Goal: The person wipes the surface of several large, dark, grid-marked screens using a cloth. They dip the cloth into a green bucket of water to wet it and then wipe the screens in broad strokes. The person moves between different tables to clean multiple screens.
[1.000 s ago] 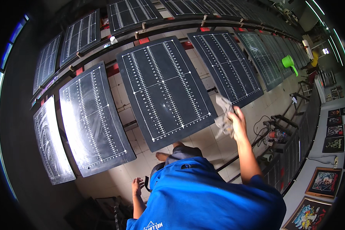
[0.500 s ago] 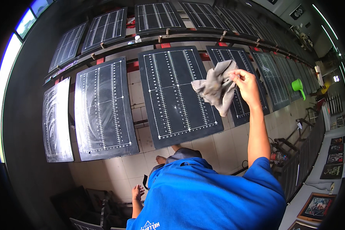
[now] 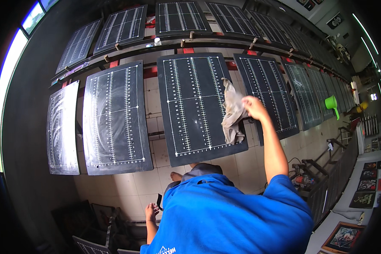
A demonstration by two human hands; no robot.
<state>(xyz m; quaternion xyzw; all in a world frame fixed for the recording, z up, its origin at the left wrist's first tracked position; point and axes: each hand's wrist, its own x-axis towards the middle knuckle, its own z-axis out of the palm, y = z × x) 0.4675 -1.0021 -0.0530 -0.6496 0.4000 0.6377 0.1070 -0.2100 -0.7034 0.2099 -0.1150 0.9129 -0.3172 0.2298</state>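
My right hand (image 3: 254, 106) is raised and grips a crumpled grey cloth (image 3: 232, 113), which hangs against the right part of a large black board (image 3: 190, 101) marked with white ruled lines. The board leans on a rack in front of me. My left hand (image 3: 151, 211) hangs low beside my blue shirt with its fingers loosely apart and holds nothing. A bare foot (image 3: 176, 175) shows on the tiled floor below the board.
More black ruled boards stand to the left (image 3: 114, 116) and right (image 3: 266, 93), with another row above on a metal rail (image 3: 186, 41). A green watering can (image 3: 332, 103) sits far right. Framed pictures (image 3: 345, 235) lie at the lower right.
My right hand has swept the cloth from low at the board's right edge up and then back down onto the board. The view has also tilted.
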